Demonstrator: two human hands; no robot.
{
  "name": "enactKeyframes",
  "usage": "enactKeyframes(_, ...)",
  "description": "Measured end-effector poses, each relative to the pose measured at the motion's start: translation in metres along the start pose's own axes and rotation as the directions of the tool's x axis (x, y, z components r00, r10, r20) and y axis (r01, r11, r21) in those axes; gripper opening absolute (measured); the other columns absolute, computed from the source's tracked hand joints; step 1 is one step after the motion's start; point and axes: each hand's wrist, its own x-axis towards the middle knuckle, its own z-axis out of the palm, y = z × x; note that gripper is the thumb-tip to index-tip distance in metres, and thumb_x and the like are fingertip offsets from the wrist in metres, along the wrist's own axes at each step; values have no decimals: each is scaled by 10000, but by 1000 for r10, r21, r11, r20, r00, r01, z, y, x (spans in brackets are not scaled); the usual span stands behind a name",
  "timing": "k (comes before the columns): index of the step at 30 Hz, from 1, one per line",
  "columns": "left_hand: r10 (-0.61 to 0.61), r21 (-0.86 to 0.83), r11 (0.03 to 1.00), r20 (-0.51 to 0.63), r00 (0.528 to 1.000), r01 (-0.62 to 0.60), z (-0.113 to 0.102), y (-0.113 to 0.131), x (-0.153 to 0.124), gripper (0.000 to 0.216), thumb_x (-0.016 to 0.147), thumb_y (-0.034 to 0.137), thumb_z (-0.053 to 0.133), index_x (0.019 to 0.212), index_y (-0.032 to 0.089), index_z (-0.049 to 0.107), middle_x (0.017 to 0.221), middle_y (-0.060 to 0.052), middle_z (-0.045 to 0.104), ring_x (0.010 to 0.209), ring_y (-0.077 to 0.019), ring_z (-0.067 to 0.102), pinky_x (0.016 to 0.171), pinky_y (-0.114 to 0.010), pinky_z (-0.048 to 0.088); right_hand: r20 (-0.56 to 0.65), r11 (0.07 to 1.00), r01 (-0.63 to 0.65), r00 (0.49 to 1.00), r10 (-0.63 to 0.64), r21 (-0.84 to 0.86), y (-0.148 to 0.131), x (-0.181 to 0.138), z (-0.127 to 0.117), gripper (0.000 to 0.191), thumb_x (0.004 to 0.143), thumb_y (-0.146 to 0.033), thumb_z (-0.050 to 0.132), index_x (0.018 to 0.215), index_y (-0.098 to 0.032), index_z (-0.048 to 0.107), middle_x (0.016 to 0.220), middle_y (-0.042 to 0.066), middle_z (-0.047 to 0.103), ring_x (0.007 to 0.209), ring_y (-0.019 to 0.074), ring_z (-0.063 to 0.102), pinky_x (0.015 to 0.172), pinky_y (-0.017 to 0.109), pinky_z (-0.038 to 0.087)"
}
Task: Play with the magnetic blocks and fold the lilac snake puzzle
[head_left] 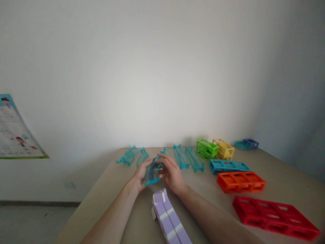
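Cupping a clear teal curved piece (151, 179) above the middle of the table (103, 196), the two hands are working close together, neither one spread wide. The left hand (141, 173) is wrapping its left side, probably to be steadying the thin wall, while the right hand (172, 171) is bending its fingers over the upper rim and right side, perhaps for finer control; exactly where each fingertip is pressing, I cannot tell. A lilac striped box (169, 217) is lying between the forearms, running toward the near edge, and is seemingly leaving the hands enough room beyond its end. Along the far edge, two straight teal strips (181, 157) are lying side by side, a jumble of teal pieces (129, 156) is sitting by the far left corner, and a rounded teal piece (142, 158) is resting just to its right; such spacing is likely making each part easy to pick out. Toward the right edge, a red frame (274, 217), an orange frame (241, 182) and a blue frame (228, 166) are forming a row from near to far, apparently sorted by colour. Behind them, a green frame (207, 150) and a yellow frame (223, 150) are standing side by side, while a dark blue piece (251, 144) is sitting near the far right corner, presumably out of the forearms' way.
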Motion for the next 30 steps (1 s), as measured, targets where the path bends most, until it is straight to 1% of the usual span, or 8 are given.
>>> enactKeyframes(6,1,-23,1000,-8,1000,-2,-5,-1,1,127,832,182,560,771,103,638,584,-63,648,506,-178,644,412,-242,510,22,999,-21,1000,20,43,-1,-1,0,349,734,22,440,911,-215,624,1292,97,557,1177,230,522,916,397,494)
enactKeyframes(11,89,-64,994,-31,996,-91,-16,4,6,130,824,135,547,854,76,659,699,-118,700,577,-210,680,402,-246,521,-7,999,32,999,-32,-24,-6,0,0,333,792,8,426,955,-222,605,1312,90,536,1164,222,517,974,420,439)
enactKeyframes(14,253,-137,955,-96,963,-264,-23,13,12,214,871,134,463,939,103,664,784,-100,726,685,-175,705,576,-235,582,-54,996,33,998,-38,-83,-9,-1,-2,329,844,-50,446,1093,-225,571,1295,104,514,1178,228,488,1012,422,389)
enactKeyframes(16,343,-173,915,-147,928,-365,-26,17,17,271,908,154,403,1007,130,654,777,-68,730,725,-149,709,700,-237,586,6,998,24,1000,-23,-63,-9,-2,-2,330,860,-97,482,1158,-225,542,1207,101,557,1119,222,517,971,385,419)
enactKeyframes(18,372,-183,898,-175,912,-401,-27,18,21,297,923,159,376,1062,131,637,763,-58,731,725,-142,712,735,-242,581,105,1000,14,994,-12,-17,-8,-3,-1,300,870,-138,518,1158,-220,542,1096,83,608,988,199,566,881,330,465)
enactKeyframes(23,270,-124,950,-131,954,-286,-27,8,27,308,917,212,422,1081,41,618,835,-145,737,801,-221,719,733,-317,588,184,997,-75,980,71,13,-4,-3,6,33,875,-206,581,901,-199,599,824,25,639,685,141,577,685,247,471)
enactKeyframes(26,228,-71,970,-84,970,-234,-26,2,28,330,913,265,443,1042,27,632,888,-172,732,886,-253,705,782,-349,574,158,992,-128,979,128,-12,-3,-2,6,88,859,-248,615,792,-203,579,721,-2,621,608,130,557,620,228,446)
enactKeyframes(30,251,23,968,-61,966,-250,-23,-2,28,332,908,296,445,966,47,658,882,-155,730,901,-251,696,776,-336,566,109,987,-158,981,158,-3,-2,-3,5,84,848,-265,631,869,-209,572,755,-5,633,604,127,556,605,221,437)
